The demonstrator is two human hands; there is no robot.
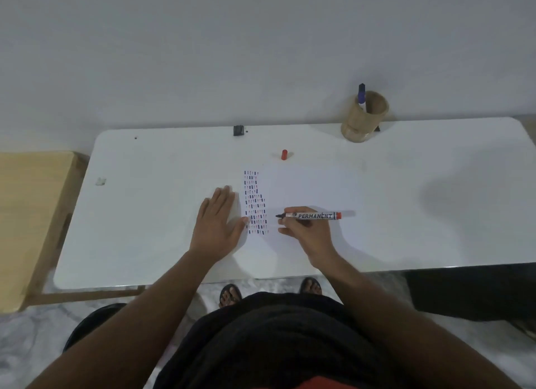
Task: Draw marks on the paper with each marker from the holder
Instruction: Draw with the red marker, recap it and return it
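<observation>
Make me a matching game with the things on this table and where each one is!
Things:
1. red cap
2. blue marker
3. red marker
4. left hand

Places:
A. standing in the wooden holder
B. flat on the left edge of the paper
C. alone on the table, just beyond the paper
D. in the right hand, tip pointing at the rows of marks

Pairs: 1-C, 2-A, 3-D, 4-B
</observation>
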